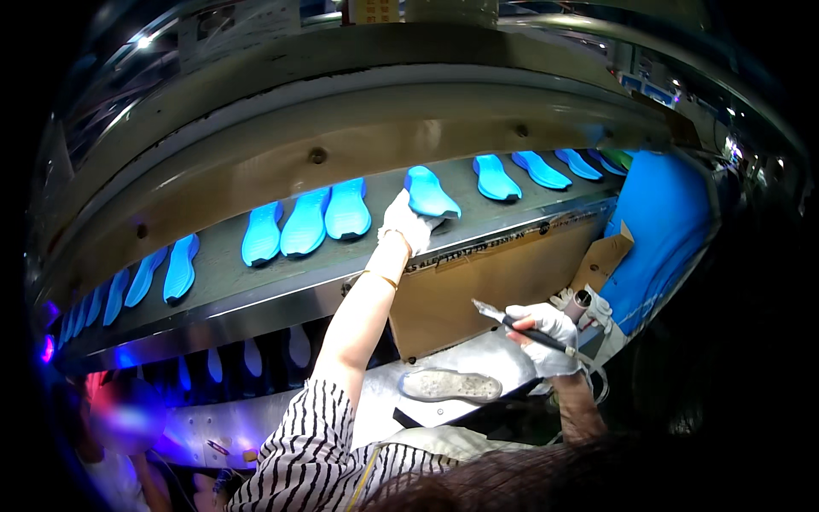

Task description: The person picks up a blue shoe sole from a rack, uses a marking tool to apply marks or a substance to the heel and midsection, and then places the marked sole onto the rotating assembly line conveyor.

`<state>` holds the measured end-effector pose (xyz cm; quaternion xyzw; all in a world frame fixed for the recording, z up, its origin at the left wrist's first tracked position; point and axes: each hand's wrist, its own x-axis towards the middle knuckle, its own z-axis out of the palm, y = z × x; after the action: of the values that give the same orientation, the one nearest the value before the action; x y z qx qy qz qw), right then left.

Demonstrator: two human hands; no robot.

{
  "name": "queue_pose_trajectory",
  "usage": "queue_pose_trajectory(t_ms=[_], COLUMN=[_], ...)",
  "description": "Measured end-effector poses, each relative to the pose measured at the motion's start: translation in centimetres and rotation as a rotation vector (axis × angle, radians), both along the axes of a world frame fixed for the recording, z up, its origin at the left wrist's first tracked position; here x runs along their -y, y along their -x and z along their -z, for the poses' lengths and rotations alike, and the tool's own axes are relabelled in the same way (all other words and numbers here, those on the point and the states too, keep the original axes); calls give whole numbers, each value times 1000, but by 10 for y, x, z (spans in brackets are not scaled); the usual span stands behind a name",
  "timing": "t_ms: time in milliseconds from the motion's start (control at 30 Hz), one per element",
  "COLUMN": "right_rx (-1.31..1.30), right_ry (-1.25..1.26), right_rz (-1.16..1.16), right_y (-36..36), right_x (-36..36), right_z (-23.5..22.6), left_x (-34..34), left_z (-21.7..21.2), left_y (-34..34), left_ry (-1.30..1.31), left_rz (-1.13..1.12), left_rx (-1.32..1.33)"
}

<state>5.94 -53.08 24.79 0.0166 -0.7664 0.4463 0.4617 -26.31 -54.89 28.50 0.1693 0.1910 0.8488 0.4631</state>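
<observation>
My left hand (407, 224), in a white glove, reaches over the conveyor belt (223, 271). It grips the near left side of a bright blue shoe sole (430, 194); part of the fingers is hidden by the sole. Other blue soles lie in a row along the belt, among them one to the left (348, 209) and one to the right (496, 178). My gloved right hand (546, 334) is closed around a slim tool (525, 328) with a black handle and a pale tip pointing left. Whether it is a knife or a brush, I cannot tell.
Below the belt stands a cardboard sheet (478, 294). A greyish sole-shaped piece (450, 386) lies on the metal bench (384, 401). A blue cover (661, 230) hangs at the right, near a thread spool (579, 305). Another person (128, 465) is at lower left. A long hood (375, 136) overhangs the belt.
</observation>
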Motion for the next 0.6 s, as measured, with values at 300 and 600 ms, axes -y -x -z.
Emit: queue_pose_trajectory(t_ms=[300,600], right_rx=[-14,178], right_ry=[457,558], right_rz=[-109,-250], right_y=[-24,-7], right_x=[-1,15], right_z=[26,47], left_x=[99,162], left_z=[-11,-17], left_y=[-28,31], left_ry=[560,1714], left_rz=[-1212,-793], left_rx=[-2194,-1933])
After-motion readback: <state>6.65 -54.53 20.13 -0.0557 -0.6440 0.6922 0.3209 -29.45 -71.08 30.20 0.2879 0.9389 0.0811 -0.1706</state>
